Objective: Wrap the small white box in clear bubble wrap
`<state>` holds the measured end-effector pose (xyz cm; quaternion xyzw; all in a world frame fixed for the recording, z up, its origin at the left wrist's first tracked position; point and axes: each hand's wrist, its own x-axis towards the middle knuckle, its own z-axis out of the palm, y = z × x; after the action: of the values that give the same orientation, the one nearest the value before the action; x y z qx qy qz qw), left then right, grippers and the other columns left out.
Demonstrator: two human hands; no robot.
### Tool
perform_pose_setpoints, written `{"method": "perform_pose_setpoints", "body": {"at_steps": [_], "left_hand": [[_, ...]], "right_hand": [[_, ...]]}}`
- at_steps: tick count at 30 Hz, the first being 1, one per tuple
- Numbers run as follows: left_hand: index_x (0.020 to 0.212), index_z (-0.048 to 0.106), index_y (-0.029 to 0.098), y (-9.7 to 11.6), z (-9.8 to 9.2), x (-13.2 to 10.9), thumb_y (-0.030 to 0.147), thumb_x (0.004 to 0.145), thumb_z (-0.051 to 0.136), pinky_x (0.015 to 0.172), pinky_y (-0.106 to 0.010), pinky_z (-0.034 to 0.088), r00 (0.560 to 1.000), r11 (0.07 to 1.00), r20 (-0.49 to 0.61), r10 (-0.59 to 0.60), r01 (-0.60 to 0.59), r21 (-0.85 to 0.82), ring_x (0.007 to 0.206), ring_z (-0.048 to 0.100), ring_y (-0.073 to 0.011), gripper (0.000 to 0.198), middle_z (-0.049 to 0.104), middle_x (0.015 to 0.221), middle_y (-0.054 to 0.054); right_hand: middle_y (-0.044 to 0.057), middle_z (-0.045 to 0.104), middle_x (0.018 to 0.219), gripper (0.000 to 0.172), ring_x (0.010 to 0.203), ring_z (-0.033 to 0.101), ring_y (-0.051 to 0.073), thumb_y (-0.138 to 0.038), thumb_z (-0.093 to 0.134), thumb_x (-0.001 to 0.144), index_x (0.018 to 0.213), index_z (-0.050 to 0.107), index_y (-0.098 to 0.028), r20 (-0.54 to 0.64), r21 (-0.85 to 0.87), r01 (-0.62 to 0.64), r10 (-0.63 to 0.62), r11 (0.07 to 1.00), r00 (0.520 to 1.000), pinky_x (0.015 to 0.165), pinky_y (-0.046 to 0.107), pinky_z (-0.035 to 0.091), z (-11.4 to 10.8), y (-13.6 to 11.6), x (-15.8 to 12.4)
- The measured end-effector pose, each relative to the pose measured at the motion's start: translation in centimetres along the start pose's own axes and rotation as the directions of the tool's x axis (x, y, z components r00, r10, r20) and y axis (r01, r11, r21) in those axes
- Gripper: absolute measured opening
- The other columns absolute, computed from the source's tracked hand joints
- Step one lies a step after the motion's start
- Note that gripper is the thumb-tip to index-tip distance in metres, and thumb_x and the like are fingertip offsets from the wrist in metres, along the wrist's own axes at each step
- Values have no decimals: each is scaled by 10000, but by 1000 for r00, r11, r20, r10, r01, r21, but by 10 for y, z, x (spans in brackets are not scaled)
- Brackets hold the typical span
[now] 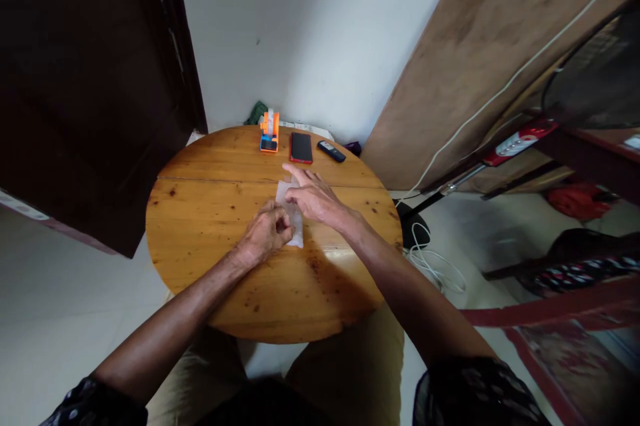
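Note:
On the round wooden table (200,213) lies a flat, whitish, translucent wrapped packet (296,237), longer than it is wide. My left hand (265,231) is curled at its left edge, thumb and fingers closed together; what is between them, if anything, is hidden. Over the packet's upper right part is my right hand (314,196), fingers stretched out and pointing to the far left, thumb close to the packet. Whether that thumb presses on the packet, I cannot tell. Both hands cover part of it.
Along the far edge stand an orange and blue tape dispenser (269,131), a phone with a red rim (301,148) and a dark remote-like handset (331,151). A white wall is behind. A white cable (440,266) lies on the floor at right, near dark red furniture (555,306).

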<state>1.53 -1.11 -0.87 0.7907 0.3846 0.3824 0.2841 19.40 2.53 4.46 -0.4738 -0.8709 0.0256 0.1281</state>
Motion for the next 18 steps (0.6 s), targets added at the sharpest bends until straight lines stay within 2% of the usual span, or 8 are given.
{"method": "perform_pose_setpoints", "body": {"at_steps": [3, 7, 10, 12, 13, 15, 18], "left_hand": [[839, 624, 190, 3, -1, -3, 150, 774, 622, 674, -287, 530, 999, 997, -20, 47, -45, 70, 745, 593, -140, 77, 604, 932, -35], [1107, 659, 206, 8, -7, -4, 113, 806, 581, 911, -373, 565, 974, 961, 47, 224, -228, 155, 1089, 646, -227, 325, 609, 1284, -102], [1175, 657, 203, 10, -10, -1, 86, 811, 547, 988, -389, 544, 956, 944, 119, 269, -286, 164, 1164, 635, -241, 398, 643, 1287, -96], [1155, 671, 197, 9, -10, 0, 86, 825, 521, 965, -388, 553, 959, 951, 146, 244, -266, 159, 1102, 661, -237, 379, 692, 1189, -90], [1133, 680, 196, 8, -10, 1, 87, 829, 513, 946, -384, 559, 961, 955, 153, 229, -253, 156, 1069, 671, -235, 364, 708, 1142, -86], [1093, 695, 198, 7, -9, 1, 85, 825, 512, 914, -368, 567, 966, 961, 148, 212, -234, 149, 1028, 680, -228, 344, 720, 1092, -83], [1068, 702, 200, 6, -7, 1, 75, 804, 520, 899, -353, 568, 968, 963, 127, 216, -233, 139, 1008, 684, -219, 344, 722, 1075, -82]], "right_hand": [[1, 384, 1600, 251, 1355, 427, 295, -111, 580, 805, 900, 777, -234, 46, 39, 22, -24, 999, 999, 1111, 514, 369, 11, 3, 7], [27, 390, 1593, 153, 1377, 422, 315, -229, 661, 797, 901, 773, -242, 67, 125, 32, -41, 992, 997, 1137, 525, 338, 23, 10, 12], [47, 435, 1553, 220, 1378, 441, 288, -215, 702, 755, 966, 752, -249, -17, 206, -13, 17, 978, 1000, 1135, 478, 353, 31, 18, 8], [82, 525, 1456, 286, 1298, 525, 258, -191, 707, 739, 1022, 726, -228, -120, 294, -109, 150, 950, 981, 1094, 434, 408, 35, 25, 3], [93, 582, 1377, 298, 1212, 586, 240, -187, 697, 748, 1045, 711, -214, -163, 349, -181, 250, 919, 954, 1051, 416, 448, 38, 29, -1], [87, 674, 1177, 284, 977, 665, 201, -203, 687, 773, 1057, 687, -186, -179, 465, -354, 478, 811, 860, 913, 377, 526, 40, 36, -7], [47, 704, 921, 290, 698, 643, 159, -253, 720, 770, 1040, 665, -163, -25, 627, -543, 711, 559, 703, 615, 284, 535, 40, 38, -11]]}}
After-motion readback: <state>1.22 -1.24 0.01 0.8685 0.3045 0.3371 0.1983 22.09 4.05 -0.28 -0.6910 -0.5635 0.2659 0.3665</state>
